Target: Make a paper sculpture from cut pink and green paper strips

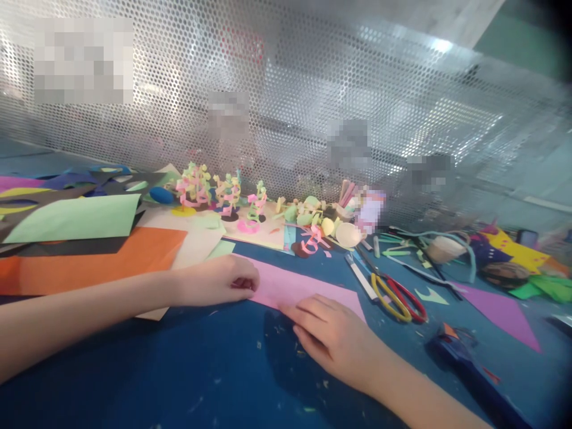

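Note:
A strip of pink paper (297, 283) lies slantwise on the blue table, and both hands are at its near edge. My left hand (223, 280) is closed at the strip's left part, fingers curled and thumb against them at the near edge. My right hand (333, 333) rests on the right half, its fingers stretched out along the near edge and its thumb lower down. Beyond the strip's right end lie scissors (395, 301) with one yellow and one red handle. A white stick-like tool (361, 275) is beside them.
Orange (120, 253) and light green paper (75, 217) are stacked at left. Curly paper models (194, 187) stand behind. A dark blue tool (473, 372) and purple paper (500, 313) lie at right. A perforated metal panel (286, 77) closes off the back.

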Demonstrator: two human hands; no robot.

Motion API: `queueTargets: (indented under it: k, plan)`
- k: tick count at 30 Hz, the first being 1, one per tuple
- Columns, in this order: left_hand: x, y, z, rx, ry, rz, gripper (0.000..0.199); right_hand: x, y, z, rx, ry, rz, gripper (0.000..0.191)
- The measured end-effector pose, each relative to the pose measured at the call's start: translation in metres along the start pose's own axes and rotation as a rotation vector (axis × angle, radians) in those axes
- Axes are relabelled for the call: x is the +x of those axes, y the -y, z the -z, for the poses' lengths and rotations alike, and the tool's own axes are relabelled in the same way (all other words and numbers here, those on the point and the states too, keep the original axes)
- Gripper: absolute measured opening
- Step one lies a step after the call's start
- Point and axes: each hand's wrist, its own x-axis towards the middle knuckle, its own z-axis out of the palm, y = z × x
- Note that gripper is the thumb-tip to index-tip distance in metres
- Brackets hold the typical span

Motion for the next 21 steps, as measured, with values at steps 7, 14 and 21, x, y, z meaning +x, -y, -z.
queueTargets:
  k: [7, 14, 21]
  plan:
    - [-0.001, 0.005, 0.003, -0.044, 0.018, 0.029, 0.013, 0.004, -0.003, -0.008, -0.011, -0.03, 0.046, 0.035]
    - [-0.002, 0.019, 0.018, -0.082, 0.133, 0.058, 0.011, 0.001, -0.003, -0.009, 0.033, -0.017, 0.018, 0.034]
    - [-0.003, 0.037, 0.03, -0.197, 0.239, 0.134, 0.012, 0.002, -0.004, -0.011, 0.066, -0.011, 0.006, 0.035]
